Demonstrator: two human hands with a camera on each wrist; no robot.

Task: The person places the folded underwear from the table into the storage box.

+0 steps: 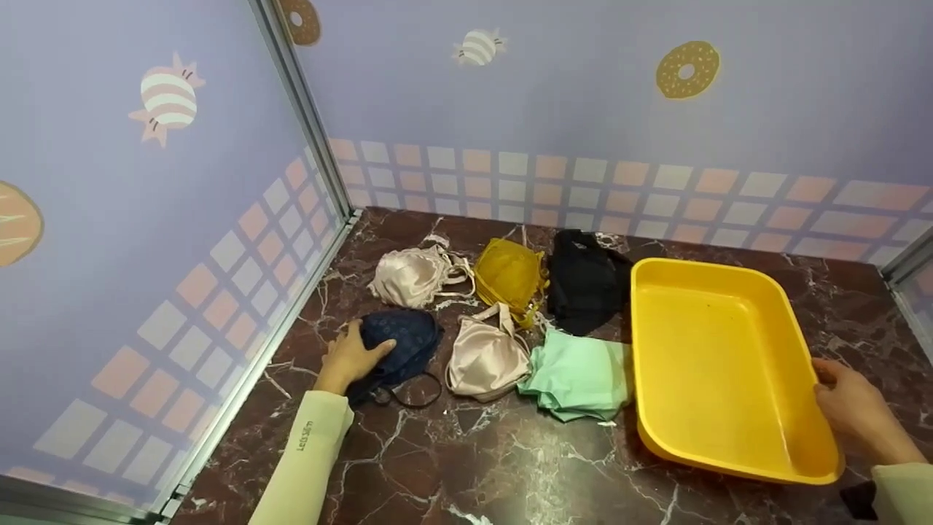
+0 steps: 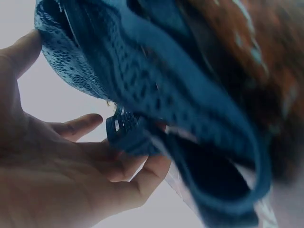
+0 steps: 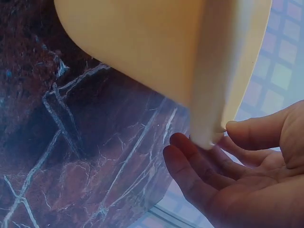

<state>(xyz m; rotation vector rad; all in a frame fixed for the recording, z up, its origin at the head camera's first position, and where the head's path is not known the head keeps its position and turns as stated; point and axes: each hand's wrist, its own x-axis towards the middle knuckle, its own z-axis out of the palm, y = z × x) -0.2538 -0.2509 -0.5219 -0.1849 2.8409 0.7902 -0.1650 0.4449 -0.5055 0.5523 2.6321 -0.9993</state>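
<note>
In the head view my left hand (image 1: 351, 359) is at the left side of a navy blue bra (image 1: 404, 343), which has a loose strap trailing at its front. The left wrist view has the bra's dotted fabric (image 2: 142, 80) close up, with the thumb against one part and the fingers bent around another. At the right, my right hand (image 1: 854, 405) holds the side rim of a yellow plastic tub (image 1: 718, 364). Seen from the right wrist, the thumb and fingers pinch the tub's rim (image 3: 206, 137). Nothing lies inside the tub.
Beside the navy bra lie a shiny pale pink bra (image 1: 488, 361) and a mint green folded cloth (image 1: 579, 372). Behind are another pale pink bra (image 1: 410, 277), a mustard bra (image 1: 508, 273) and a black garment (image 1: 585, 284). Patterned walls (image 1: 510, 95) bound the marbled surface (image 1: 430, 459).
</note>
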